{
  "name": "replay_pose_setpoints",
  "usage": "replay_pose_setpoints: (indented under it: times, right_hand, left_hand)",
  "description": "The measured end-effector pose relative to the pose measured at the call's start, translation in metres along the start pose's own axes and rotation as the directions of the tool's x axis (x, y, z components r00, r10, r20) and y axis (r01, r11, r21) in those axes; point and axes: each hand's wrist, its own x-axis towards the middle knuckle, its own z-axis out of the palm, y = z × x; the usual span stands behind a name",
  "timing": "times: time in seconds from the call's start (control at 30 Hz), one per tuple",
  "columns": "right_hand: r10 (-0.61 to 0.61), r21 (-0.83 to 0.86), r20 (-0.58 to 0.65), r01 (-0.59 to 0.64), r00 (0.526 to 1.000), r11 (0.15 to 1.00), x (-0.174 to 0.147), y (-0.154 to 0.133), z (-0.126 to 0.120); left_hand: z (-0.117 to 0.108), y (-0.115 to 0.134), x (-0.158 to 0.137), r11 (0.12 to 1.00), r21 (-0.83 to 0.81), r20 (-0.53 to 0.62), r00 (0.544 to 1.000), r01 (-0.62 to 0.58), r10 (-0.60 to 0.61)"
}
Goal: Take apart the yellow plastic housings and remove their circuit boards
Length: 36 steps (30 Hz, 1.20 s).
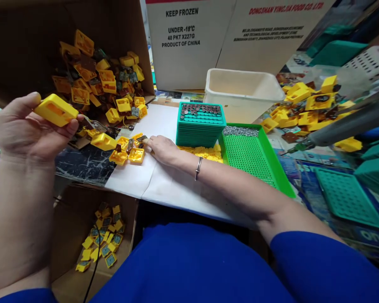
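Clearly, your left hand (34,126) pinches a hollow yellow plastic housing (57,110) between thumb and fingers, raised toward the left of the black marbled bench (82,164); a light grip should suffice. Beyond, your right hand (162,148) meets small open yellow plastic cases (136,155) by the white paper sheet's (131,181) left edge, fingers close together; whether they pinch anything, I cannot tell. Small movements probably avoid scattering neighbours toward the brown cardboard box (126,25) behind.

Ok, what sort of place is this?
Likely an assembly workshop: a brown cardboard box heaped with yellow plastic casings, a grey screwdriver-like tool, and a bright-green plastic tray holding small silvery parts.
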Motion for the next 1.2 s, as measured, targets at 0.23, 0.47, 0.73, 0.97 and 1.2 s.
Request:
replay_pose_setpoints:
  times: [0.23, 0.47, 0.73, 0.97, 1.2]
  right_hand:
    - [-0.05, 0.209, -0.502, 0.178, 0.863, 0.962, -0.027, 0.005, -0.052]
    - [0.093, 0.44, -0.623, 0.25, 0.777, 0.863, -0.079, 0.014, -0.049]
    - [0.096, 0.472, -0.603, 0.257, 0.792, 0.843, -0.09, 0.016, -0.033]
    - [0.289, 0.594, -0.708, 0.322, 0.644, 0.737, -0.114, 0.012, -0.041]
    - [0.275, 0.574, -0.66, 0.233, 0.699, 0.785, -0.142, 0.022, -0.031]
  left_hand:
    - [-0.026, -0.017, 0.019, 0.999, 0.014, -0.104, 0.993, 0.052, -0.051]
    - [-0.033, -0.038, 0.025, 0.998, -0.036, -0.133, 0.99, 0.046, -0.05]
    - [-0.012, -0.053, 0.008, 0.98, 0.195, 0.133, 0.989, 0.035, -0.062]
    - [-0.026, -0.06, 0.029, 0.952, 0.293, -0.137, 0.989, 0.091, -0.053]
    - [-0.031, -0.072, 0.031, 0.781, 0.623, -0.147, 0.972, -0.054, 0.184]
